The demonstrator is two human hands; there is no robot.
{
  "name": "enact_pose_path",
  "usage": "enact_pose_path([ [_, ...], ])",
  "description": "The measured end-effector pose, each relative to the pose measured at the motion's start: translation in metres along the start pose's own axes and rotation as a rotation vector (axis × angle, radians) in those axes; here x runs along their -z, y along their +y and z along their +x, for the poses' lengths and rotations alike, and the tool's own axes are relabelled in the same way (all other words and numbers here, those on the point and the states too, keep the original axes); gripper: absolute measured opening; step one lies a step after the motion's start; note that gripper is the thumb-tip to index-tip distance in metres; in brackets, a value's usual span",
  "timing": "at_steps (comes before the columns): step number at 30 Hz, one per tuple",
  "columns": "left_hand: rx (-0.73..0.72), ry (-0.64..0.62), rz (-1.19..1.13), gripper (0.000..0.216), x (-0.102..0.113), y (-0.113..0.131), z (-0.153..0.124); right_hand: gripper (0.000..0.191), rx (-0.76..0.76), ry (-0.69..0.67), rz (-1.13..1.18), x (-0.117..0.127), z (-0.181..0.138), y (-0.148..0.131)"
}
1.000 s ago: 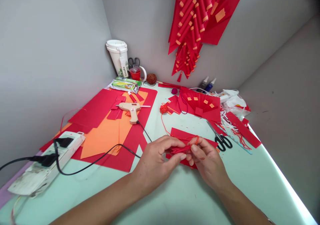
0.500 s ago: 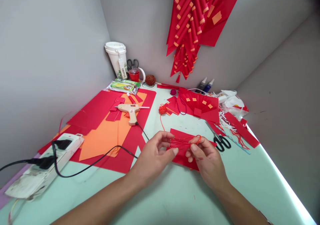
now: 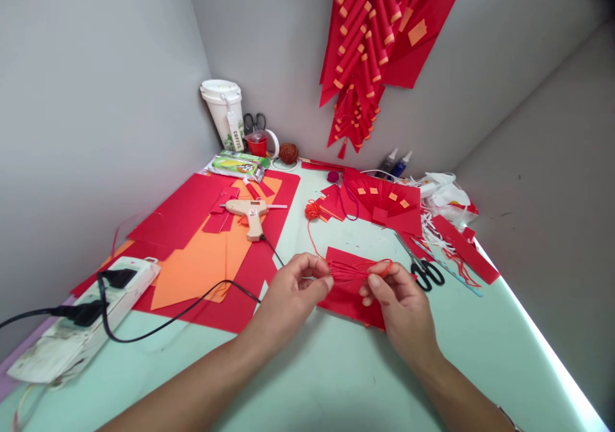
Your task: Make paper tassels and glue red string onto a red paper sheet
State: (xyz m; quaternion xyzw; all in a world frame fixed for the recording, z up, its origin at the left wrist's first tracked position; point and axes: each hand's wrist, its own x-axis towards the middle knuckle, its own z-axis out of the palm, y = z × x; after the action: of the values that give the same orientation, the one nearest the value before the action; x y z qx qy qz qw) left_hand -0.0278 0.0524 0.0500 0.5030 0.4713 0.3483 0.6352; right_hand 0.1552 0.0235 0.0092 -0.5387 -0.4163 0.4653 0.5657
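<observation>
A bundle of thin red yarn strands [image 3: 349, 270] is stretched between my two hands, above a red paper sheet [image 3: 353, 302] on the table. My left hand [image 3: 296, 294] is closed in a pinch at the bundle's left end. At the other end, thumb and fingers of my right hand [image 3: 406, 307] grip the strands where they draw together, and a small orange-red loop shows over the fingertips. An orange-red yarn ball [image 3: 312, 210] lies beyond, its thread running down toward my left hand.
A beige glue gun [image 3: 252, 211] rests on red and orange paper to the left, its black cord trailing to a power strip [image 3: 81, 329]. Black-handled scissors [image 3: 426, 274] lie right of my right hand. Red paper firecracker decorations [image 3: 368, 34] hang on the wall; a white coffee cup [image 3: 223, 115] stands at the back.
My left hand has shifted slightly left, and more of the strands shows between the hands. My right hand keeps its grip and has moved very little.
</observation>
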Motion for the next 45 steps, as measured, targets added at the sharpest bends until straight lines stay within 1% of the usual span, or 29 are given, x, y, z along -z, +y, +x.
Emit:
enact_pose_path([
  [6,0.016,0.012,0.024,0.018,-0.0017,0.0002,0.0018,0.018,0.004,-0.022,-0.026,0.0007,-0.0016,0.0014],
  [15,0.020,-0.004,0.025,0.017,0.0022,-0.0074,0.0035,0.017,0.026,-0.041,0.020,0.0031,-0.0026,0.0046],
  [18,0.030,-0.019,0.021,0.016,0.0024,-0.0076,0.0031,0.015,0.046,-0.042,0.028,0.0030,-0.0026,0.0055],
  [21,0.044,-0.009,0.027,0.016,0.0020,-0.0065,0.0036,0.014,0.051,-0.042,0.022,0.0024,-0.0027,0.0056],
  [29,0.051,-0.013,0.032,0.016,0.0036,-0.0072,0.0070,0.014,0.039,-0.037,0.044,0.0025,-0.0033,0.0043],
  [32,0.047,-0.032,0.036,0.018,0.0043,-0.0085,0.0063,0.013,0.035,-0.060,0.066,0.0030,-0.0028,0.0056],
  [38,0.021,-0.022,0.112,0.019,0.0041,-0.0061,0.0053,0.010,0.012,-0.107,0.135,0.0068,-0.0008,0.0082],
  [45,-0.002,-0.012,0.159,0.018,0.0034,-0.0051,0.0046,0.012,-0.044,-0.140,0.197,0.0077,0.0010,0.0064],
])
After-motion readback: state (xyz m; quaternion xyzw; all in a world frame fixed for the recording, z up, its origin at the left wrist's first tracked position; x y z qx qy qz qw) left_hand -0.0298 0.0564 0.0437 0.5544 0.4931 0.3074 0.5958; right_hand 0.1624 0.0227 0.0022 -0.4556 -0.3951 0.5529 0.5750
